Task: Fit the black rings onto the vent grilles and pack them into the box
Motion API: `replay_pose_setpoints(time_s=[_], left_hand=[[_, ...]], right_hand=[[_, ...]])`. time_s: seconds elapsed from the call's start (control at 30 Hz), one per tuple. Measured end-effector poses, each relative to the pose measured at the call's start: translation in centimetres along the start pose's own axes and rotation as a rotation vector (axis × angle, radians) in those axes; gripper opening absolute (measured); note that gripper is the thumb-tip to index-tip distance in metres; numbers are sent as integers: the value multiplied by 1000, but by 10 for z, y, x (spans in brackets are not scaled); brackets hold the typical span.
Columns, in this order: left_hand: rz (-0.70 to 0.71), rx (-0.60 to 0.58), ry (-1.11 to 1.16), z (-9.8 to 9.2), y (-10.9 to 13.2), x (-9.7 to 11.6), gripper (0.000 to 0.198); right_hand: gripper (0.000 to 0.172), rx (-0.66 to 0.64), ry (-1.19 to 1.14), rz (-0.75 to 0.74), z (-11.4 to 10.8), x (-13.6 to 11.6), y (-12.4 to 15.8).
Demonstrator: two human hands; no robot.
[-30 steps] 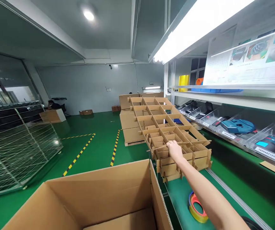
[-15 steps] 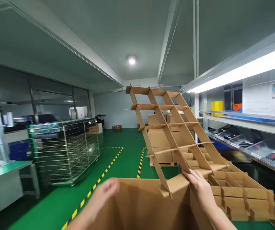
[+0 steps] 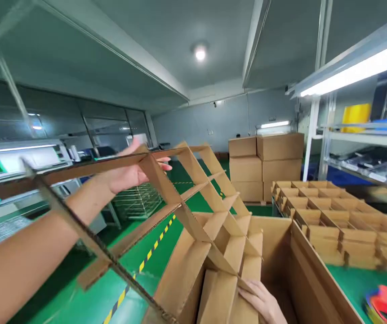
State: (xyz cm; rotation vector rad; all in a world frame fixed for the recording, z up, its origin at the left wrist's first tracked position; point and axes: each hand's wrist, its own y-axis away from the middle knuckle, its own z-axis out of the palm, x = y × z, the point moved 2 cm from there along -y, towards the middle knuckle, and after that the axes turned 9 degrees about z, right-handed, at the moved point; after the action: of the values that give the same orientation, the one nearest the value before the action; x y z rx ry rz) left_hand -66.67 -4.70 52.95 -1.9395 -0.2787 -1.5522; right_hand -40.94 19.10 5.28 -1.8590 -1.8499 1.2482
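Observation:
A cardboard divider grid (image 3: 198, 225) slants across the view, its lower right part inside an open cardboard box (image 3: 281, 234). At the grid's raised upper left edge is my left hand (image 3: 132, 173), behind a strip and partly hidden by it, with its fingers wrapped round that edge. Down at the box, my right hand (image 3: 262, 299) grips a strip at the grid's lower end, and its thumb is out of sight.
More divider grids (image 3: 335, 220) stand on a green surface at the right, with red and yellow tape rolls (image 3: 385, 303) near them. Stacked closed boxes (image 3: 264, 164) are behind. A wire rack (image 3: 139, 198) stands at the left; shelves (image 3: 368, 137) line the right.
The grid has swung left and down, with its lower end now in the box. My left hand has gone from the box edge up to the grid. The view has turned.

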Motion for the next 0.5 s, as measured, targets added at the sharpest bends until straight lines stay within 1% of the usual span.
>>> replay_pose_setpoints(time_s=[0.07, 0.13, 0.23, 0.27, 0.3, 0.33, 0.4, 0.43, 0.5], left_hand=[[-91, 11, -65, 2, 18, -10, 79], [-186, 55, -163, 8, 31, -25, 75], [-382, 104, -287, 29, 43, -58, 64], [-441, 91, -288, 38, 46, -71, 63], [-493, 68, -270, 48, 48, -85, 67], [-546, 33, -241, 57, 49, -101, 75], [-663, -46, -176, 73, 49, -133, 89], [-726, -76, -146, 79, 47, -149, 91], [-778, -69, -105, 88, 41, -180, 83]], right_hand=[[45, -63, 11, 64, 1, -4, 14], [43, -151, 77, 175, -3, 0, 29], [42, -363, 144, 376, -9, 19, 55], [41, -431, 149, 447, -11, 26, 66], [40, -482, 150, 511, -13, 34, 76], [39, -516, 149, 569, -15, 40, 86], [37, -542, 147, 662, -17, 53, 105], [36, -543, 146, 704, -17, 59, 113], [33, -539, 143, 803, -14, 72, 127]])
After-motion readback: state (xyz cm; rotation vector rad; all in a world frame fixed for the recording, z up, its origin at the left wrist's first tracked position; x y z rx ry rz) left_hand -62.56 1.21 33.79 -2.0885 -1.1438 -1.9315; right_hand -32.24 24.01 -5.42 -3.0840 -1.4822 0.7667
